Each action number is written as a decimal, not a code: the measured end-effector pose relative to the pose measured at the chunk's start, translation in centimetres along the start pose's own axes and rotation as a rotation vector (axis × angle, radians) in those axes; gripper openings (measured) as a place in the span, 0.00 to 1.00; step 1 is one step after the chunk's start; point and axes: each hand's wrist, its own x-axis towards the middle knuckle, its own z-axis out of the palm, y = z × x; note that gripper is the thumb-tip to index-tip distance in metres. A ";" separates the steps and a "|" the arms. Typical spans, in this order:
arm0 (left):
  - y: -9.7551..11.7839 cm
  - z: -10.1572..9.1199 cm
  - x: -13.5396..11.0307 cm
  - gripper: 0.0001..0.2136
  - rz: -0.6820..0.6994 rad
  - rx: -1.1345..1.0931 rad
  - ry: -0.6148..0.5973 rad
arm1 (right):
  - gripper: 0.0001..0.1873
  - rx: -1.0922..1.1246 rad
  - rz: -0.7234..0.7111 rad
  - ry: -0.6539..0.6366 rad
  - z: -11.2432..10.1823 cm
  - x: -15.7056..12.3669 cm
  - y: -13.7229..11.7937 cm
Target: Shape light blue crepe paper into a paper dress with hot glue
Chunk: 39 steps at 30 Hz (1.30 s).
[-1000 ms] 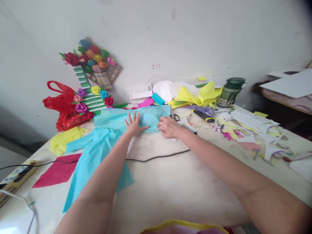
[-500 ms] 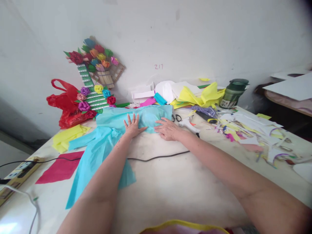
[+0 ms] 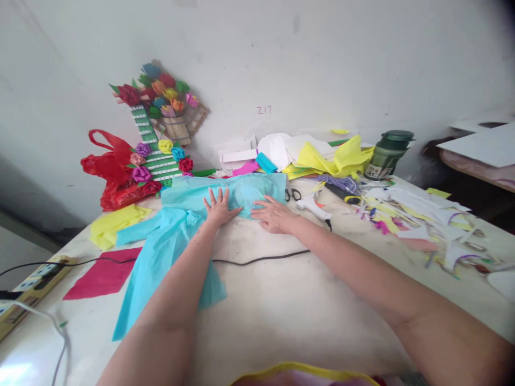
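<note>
A large sheet of light blue tissue paper [image 3: 177, 236] lies across the white table [image 3: 289, 305], with its far part folded into a band near the wall. My left hand [image 3: 219, 206] presses flat on that folded band, fingers spread. Just to the right of it, my right hand [image 3: 272, 213] also lies flat on the band's near edge, fingers stretched toward the left hand. Neither hand holds anything.
A black cable [image 3: 257, 258] crosses the table under my arms. Scissors [image 3: 292, 194] and a white glue gun [image 3: 316, 207] lie right of my right hand. Yellow paper [image 3: 333, 155], a green jar [image 3: 386, 154], paper scraps [image 3: 422, 214], a paper-flower craft [image 3: 161, 128], a red bag [image 3: 110, 171], red paper [image 3: 102, 273] and a power strip [image 3: 28, 279] surround the sheet.
My right hand has opened from a bunched grip at the band's right end to lying flat, and slid left toward my left hand. The left hand has stayed pressed in place.
</note>
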 end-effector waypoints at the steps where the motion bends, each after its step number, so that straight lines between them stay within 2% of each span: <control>1: 0.0 -0.1 0.0 0.41 -0.002 0.003 -0.002 | 0.19 -0.001 -0.001 0.001 -0.1 0.0 -0.1; 5: 0.0 -0.1 -0.2 0.39 -0.006 -0.018 0.011 | 0.21 0.005 -0.015 0.041 -0.2 0.4 -0.4; 11: -0.7 0.5 -0.9 0.38 -0.039 -0.019 0.025 | 0.21 0.016 -0.018 0.026 0.6 0.9 -0.7; 18: -0.8 0.7 -1.2 0.36 -0.040 -0.008 0.011 | 0.24 0.038 -0.003 0.058 0.2 1.2 -1.1; 24: -0.8 0.7 -1.1 0.37 -0.044 -0.021 0.006 | 0.27 -0.004 -0.003 -0.008 0.4 2.3 -1.8; 29: -0.8 0.6 -1.1 0.37 -0.046 -0.019 -0.003 | 0.27 0.029 0.078 -0.056 0.2 2.9 -2.1; 33: -0.8 0.6 -1.3 0.36 -0.041 -0.034 -0.003 | 0.27 0.128 0.154 -0.002 -0.2 3.1 -1.9; 39: -0.8 0.5 -1.4 0.36 -0.033 -0.045 -0.017 | 0.27 0.052 0.104 0.024 0.4 3.6 -2.1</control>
